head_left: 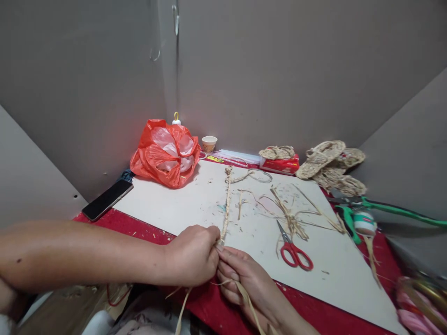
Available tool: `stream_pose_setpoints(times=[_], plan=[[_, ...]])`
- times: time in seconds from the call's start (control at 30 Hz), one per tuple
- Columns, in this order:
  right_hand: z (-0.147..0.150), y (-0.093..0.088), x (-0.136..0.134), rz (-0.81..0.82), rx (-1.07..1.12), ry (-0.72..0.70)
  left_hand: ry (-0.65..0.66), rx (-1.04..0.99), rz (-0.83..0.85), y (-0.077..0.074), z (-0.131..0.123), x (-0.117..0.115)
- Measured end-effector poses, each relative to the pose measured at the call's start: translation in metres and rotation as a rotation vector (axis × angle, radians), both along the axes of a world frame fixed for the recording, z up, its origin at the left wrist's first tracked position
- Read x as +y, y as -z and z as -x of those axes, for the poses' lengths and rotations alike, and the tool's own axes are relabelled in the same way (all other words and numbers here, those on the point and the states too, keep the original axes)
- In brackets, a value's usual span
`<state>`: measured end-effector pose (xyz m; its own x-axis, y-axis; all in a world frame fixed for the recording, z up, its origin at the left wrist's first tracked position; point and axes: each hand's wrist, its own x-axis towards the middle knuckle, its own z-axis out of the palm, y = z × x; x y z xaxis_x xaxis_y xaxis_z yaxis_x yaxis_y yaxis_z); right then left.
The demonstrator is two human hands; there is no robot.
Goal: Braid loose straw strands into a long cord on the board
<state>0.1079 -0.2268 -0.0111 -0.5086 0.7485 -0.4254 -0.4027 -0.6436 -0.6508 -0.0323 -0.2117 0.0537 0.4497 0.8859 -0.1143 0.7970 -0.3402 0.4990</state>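
A long braided straw cord (226,204) runs across the white board (181,204) from the far side toward me. My left hand (192,256) is closed around its near end in a pinch. My right hand (244,277) sits just beside and under the left, fingers curled around loose flat straw strips (249,304) that trail down off the table edge. Both hands meet at the cord's near end, above the board's front edge and the red tablecloth (139,228).
Red-handled scissors (295,251) lie right of my hands, beside loose straw (289,216). An orange plastic bag (165,153), a paper cup (209,143), a phone (107,199), woven straw sandals (330,165), a red box (279,164) and green-handled shears (366,207) ring the board. Grey walls enclose three sides.
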Motion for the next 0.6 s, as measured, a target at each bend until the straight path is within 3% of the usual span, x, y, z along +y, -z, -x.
stream_pose_setpoints(times=[0.3,0.6], plan=[[0.001,-0.006,-0.004,0.011,-0.035,0.036,0.055,0.141,0.006,-0.004,-0.003,-0.009],[0.002,-0.006,-0.006,-0.150,-0.172,0.022,0.000,-0.085,0.056,0.013,0.001,-0.026]])
